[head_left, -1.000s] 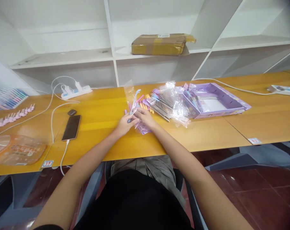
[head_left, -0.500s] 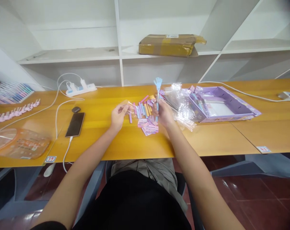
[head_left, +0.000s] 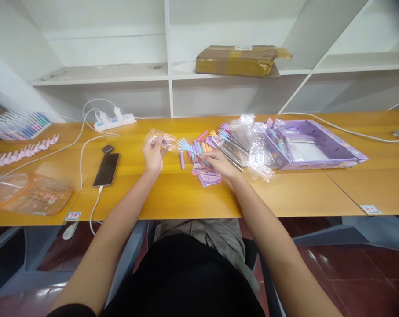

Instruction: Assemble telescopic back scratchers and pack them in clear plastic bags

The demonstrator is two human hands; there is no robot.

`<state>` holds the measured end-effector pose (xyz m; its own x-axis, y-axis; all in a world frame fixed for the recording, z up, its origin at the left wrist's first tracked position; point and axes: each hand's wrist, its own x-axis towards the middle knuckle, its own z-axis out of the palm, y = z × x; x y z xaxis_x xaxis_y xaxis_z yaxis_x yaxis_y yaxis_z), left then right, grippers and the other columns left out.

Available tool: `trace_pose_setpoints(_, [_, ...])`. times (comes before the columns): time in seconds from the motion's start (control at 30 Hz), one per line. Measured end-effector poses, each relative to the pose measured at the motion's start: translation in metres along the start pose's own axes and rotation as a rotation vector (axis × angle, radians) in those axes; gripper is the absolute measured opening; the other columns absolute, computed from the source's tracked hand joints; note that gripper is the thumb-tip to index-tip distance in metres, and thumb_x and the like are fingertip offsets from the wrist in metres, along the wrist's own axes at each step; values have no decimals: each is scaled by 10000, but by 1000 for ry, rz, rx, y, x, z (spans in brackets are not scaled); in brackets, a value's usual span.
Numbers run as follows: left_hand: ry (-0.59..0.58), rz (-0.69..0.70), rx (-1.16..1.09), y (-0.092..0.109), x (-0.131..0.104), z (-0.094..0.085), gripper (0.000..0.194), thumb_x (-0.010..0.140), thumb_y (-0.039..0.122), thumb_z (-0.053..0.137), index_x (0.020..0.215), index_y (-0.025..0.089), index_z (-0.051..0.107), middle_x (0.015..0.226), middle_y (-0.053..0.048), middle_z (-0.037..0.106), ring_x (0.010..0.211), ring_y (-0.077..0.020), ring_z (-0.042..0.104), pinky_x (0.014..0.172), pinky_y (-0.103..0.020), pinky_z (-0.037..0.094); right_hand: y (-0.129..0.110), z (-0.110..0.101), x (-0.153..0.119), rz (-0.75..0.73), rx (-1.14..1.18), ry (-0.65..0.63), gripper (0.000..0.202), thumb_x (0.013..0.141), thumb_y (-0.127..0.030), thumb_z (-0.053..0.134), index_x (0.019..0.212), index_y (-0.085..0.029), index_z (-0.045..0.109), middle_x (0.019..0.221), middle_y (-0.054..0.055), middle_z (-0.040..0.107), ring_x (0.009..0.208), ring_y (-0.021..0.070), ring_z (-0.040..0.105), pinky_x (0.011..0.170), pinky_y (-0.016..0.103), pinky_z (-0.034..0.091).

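Note:
My left hand (head_left: 153,157) pinches a clear plastic bag (head_left: 168,140), raised over the table. My right hand (head_left: 221,163) grips a back scratcher (head_left: 184,145) with a light blue hand-shaped head and a metal rod. The head points left, close to the bag's right side; whether it touches the bag I cannot tell. Beneath lie several pastel handle tubes (head_left: 204,146) and a small pile of pink printed cards (head_left: 210,178). Beyond my right hand, more back scratchers (head_left: 231,154) lie side by side with their metal rods showing.
Clear plastic bags (head_left: 257,147) are heaped beside a purple box (head_left: 338,152). To the left are a phone (head_left: 106,170) on a cable, a power strip (head_left: 116,121), an orange-tinted plastic jug (head_left: 37,193) and a row of pens (head_left: 24,125). A taped carton (head_left: 239,60) rests on the shelf.
The back scratcher has swung from upright to nearly level, its head now pointing left toward the bag. My left hand has moved slightly left and up with the bag.

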<state>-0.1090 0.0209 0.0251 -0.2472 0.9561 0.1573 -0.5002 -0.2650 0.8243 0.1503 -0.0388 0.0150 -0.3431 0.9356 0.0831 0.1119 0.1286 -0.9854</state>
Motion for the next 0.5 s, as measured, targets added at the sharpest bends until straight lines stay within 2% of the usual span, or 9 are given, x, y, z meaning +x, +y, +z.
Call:
trace_pose_setpoints(0.13, [-27,-20,-18,-5,-4,2,369,839,437,1012,873,200,731,882,-21,801,843,-159,807,786,-275,683,9,0,4,43,-15,-1,522,932,-638,738,1051,-139,833,717,-11,585,582,118,464,567,283,323])
trace_pose_setpoints(0.33, [-66,-61,-39,-10,-8,4,437,786,494,1041,897,197,741,901,-31,833,865,-166,821,794,-266,676,17,1,7,54,-14,-23,543,932,-647,737,1088,-139,849,698,-16,601,559,108,443,537,274,313])
trace_pose_setpoints(0.5, [-107,-134,-30,-5,-8,5,388,853,466,1007,917,195,738,943,-55,850,885,-181,838,821,-291,671,13,0,5,52,1,-8,531,927,-649,764,1092,-153,856,717,-5,632,569,109,451,534,270,328])
